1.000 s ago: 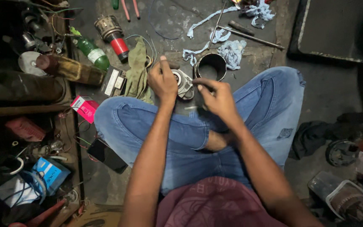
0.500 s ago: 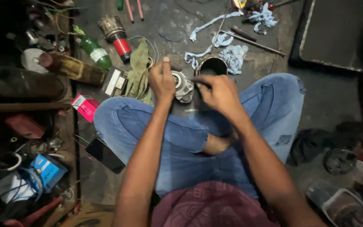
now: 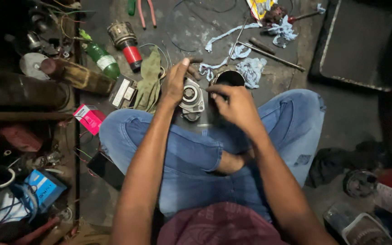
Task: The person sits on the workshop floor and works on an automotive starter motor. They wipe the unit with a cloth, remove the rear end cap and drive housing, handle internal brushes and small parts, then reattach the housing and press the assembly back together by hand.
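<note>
I sit cross-legged in blue jeans on a dark floor. A grey metal motor housing with a round bearing [image 3: 191, 97] stands on the floor in front of my knees. My left hand [image 3: 176, 81] grips its left side, thumb raised at the top. My right hand [image 3: 232, 103] is just right of the housing, fingers pinched together toward it; whether they hold a small part is hidden. A dark round can [image 3: 230, 78] sits right behind my right hand.
An olive rag [image 3: 149, 81], a red-and-metal motor part [image 3: 125, 43], a green bottle [image 3: 101, 59] and a pink box [image 3: 89, 117] lie to the left. Blue-white cloth strips [image 3: 250, 69] and metal rods [image 3: 268, 53] lie ahead. A dark tray [image 3: 359, 41] sits at the right.
The view has shifted slightly. Both hands stay at the housing; my right hand has dropped a little lower beside it.
</note>
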Tool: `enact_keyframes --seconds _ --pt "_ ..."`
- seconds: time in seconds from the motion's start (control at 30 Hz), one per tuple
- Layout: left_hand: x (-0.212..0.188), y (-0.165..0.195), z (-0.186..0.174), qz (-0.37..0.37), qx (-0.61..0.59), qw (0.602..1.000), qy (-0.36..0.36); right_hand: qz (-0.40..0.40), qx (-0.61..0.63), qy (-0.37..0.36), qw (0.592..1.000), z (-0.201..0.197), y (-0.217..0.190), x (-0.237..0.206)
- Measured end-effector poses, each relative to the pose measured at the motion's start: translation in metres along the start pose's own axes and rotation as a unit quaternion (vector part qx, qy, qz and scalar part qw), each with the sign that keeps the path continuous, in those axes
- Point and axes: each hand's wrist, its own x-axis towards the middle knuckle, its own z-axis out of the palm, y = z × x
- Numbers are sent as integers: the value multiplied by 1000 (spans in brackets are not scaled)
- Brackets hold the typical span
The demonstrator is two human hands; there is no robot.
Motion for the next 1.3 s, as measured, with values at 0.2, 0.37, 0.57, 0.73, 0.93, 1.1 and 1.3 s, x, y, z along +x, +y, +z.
enact_keyframes --seconds 0.2,0.37,0.57,0.73,0.93,1.1,1.3 --pt "4 1 0 -64 6 998 18 108 27 -100 989 -19 3 18" --pt "13 -12 -4 -54 -11 998 1 -49 9 -63 997 -19 6 31" --pt "16 -24 -7 -55 -11 998 -3 -34 -57 -103 992 -16 6 44" --pt "17 -29 -7 -68 -57 996 -11 -10 -53 -138 989 -18 -7 52" --pt "16 -27 -6 -73 -85 994 -6 -6 -53 -136 989 -20 -16 52" --pt "18 -22 -8 -87 -70 994 -5 -39 -39 -76 996 -20 -4 37" --pt "18 -24 -5 -100 -76 992 15 96 -42 -23 994 1 -6 -12"
